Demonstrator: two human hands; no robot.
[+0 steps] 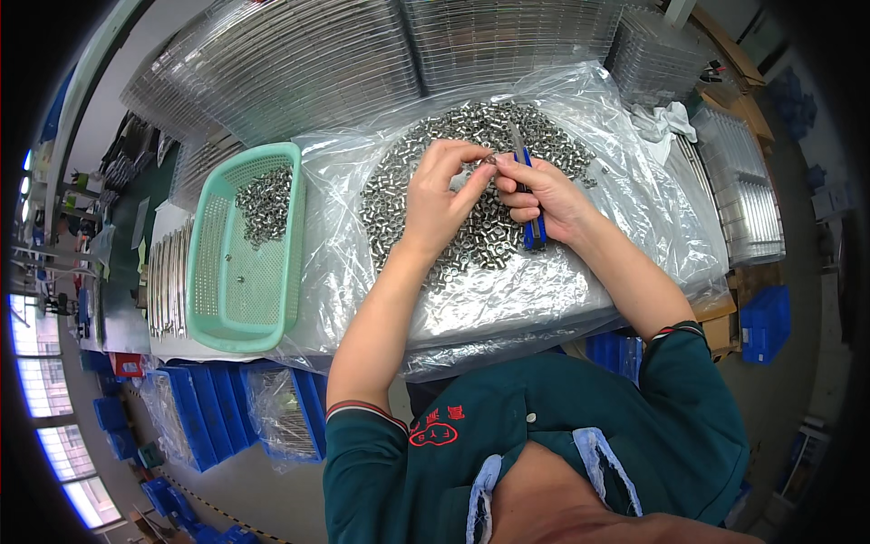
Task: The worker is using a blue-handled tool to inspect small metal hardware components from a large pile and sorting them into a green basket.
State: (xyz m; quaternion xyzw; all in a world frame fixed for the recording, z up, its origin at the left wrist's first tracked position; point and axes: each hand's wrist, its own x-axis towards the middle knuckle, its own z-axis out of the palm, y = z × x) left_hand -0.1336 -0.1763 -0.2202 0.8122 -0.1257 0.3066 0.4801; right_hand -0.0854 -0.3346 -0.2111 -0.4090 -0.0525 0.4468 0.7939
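Over a wide pile of small shiny metal fittings point(485, 249), my two hands meet at the fingertips. My left hand point(444, 186) pinches a small metal fitting point(490, 160), mostly hidden by the fingers. In my right hand point(551, 195) lies a blue utility knife point(533, 222), its blade end pointing away from me and its handle held under the curled fingers. The right thumb and forefinger also touch the fitting. Clear plastic sheeting point(340, 245) lies beneath the pile. To the left, a light green plastic basket point(243, 337) holds more of the fittings, heaped at its far end.
Stacks of clear plastic trays point(299, 72) line the back of the table. More trays point(739, 190) and a white cloth point(666, 122) lie at the right. Metal rods point(168, 281) sit left of the basket. Blue bins point(213, 417) stand below the table's front edge.
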